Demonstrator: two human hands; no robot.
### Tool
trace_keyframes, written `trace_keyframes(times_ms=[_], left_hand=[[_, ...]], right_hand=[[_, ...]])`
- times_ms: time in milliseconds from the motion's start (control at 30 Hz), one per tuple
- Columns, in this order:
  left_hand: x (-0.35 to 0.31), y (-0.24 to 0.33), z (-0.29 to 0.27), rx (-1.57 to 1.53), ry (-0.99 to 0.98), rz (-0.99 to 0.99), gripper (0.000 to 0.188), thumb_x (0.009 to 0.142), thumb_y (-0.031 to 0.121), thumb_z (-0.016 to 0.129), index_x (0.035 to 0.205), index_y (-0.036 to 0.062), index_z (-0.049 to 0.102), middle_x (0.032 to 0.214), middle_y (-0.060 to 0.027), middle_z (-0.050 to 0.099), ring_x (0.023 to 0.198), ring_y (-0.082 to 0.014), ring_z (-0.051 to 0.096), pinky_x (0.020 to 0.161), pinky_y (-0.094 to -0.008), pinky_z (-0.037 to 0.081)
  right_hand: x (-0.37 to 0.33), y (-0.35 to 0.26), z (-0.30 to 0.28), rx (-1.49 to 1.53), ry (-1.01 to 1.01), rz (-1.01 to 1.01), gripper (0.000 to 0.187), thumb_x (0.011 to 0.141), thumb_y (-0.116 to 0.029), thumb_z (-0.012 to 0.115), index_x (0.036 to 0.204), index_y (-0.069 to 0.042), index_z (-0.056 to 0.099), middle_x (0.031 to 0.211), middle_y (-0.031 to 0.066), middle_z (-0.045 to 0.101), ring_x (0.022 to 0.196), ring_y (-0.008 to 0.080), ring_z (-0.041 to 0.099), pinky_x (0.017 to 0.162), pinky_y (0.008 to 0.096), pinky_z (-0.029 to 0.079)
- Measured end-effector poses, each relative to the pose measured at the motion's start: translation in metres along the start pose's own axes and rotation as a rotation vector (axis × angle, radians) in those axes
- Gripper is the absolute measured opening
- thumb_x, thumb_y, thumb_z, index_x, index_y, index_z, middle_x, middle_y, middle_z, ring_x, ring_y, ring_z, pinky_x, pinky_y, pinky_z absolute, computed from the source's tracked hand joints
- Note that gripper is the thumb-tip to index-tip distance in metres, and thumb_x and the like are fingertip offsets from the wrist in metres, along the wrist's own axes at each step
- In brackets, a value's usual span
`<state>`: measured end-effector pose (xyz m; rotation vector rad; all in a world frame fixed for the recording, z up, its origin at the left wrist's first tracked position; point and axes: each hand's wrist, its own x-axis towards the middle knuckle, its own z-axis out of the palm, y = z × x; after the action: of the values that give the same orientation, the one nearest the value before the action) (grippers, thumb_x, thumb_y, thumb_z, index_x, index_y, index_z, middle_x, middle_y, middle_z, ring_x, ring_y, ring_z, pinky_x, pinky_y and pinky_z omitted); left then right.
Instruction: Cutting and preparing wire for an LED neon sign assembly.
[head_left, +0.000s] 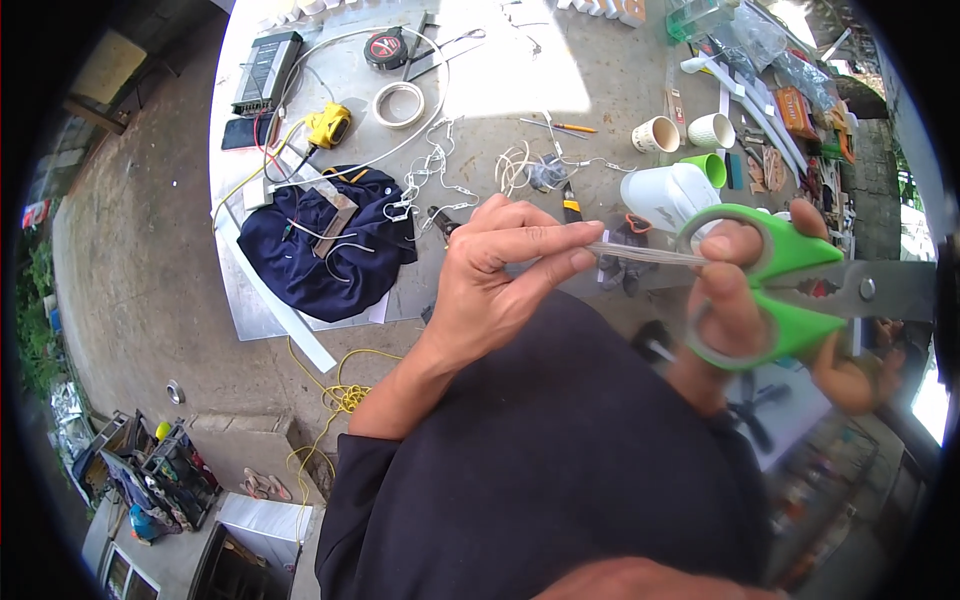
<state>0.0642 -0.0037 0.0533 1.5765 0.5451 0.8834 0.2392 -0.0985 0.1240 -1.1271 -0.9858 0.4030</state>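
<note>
"Over the near side of a metal worktop (500, 90), a left hand (480, 280) pinched a bundle of thin, pale strands (648, 254) between thumb and fingers, while a blurred right hand (730, 290) appeared to grip the bundle's other end."

"And the green-handled scissors (800, 250)?"

"They hung on the right hand, fingers through the loops, blades pointing right, away from the strands. That probably spared setting them down and left the fingertips usable. Stretched nearly straight between the hands, the bundle was likely pinched that way to keep the strands together."

"What crowded the scene?"

"Just beyond the scissors stood a white plastic jug (668, 195) and a green cup (707, 168), leaving that side cramped. Past the left hand lay a tangle of pale wire (515, 170) and a string of white light modules (430, 170), loose enough to snag. Farther left, a dark blue cloth (285, 260) covered the worktop's edge; a tape measure (385, 48) sat well apart."
</note>
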Motion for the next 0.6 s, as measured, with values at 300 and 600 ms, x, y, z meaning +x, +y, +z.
trace_keyframes(times_ms=[300,600], left_hand=[[-0.001,0.001,-0.007,0.006,-0.005,0.196,0.025,0.077,0.004,0.083,0.102,0.0078,0.078,0.077,-0.0031,0.069,0.065,-0.0179,0.061,0.059,-0.0299,0.042],[-0.014,-0.002,-0.02,0.194,0.025,0.369,0.021,0.075,-0.002,0.081,0.095,0.0011,0.076,0.081,-0.0099,0.074,0.071,-0.0209,0.067,0.061,-0.0305,0.05]], right_hand=[[-0.006,-0.017,-0.007,0.072,-0.018,-0.124,0.083,0.075,0.008,0.078,0.147,0.004,0.036,0.096,0.0227,0.074,0.089,0.0265,0.071,0.092,0.0405,0.054],[-0.013,-0.023,0.008,0.02,-0.029,-0.157,0.083,0.074,0.009,0.078,0.145,0.005,0.036,0.093,0.0233,0.074,0.084,0.0267,0.071,0.087,0.0392,0.056]])
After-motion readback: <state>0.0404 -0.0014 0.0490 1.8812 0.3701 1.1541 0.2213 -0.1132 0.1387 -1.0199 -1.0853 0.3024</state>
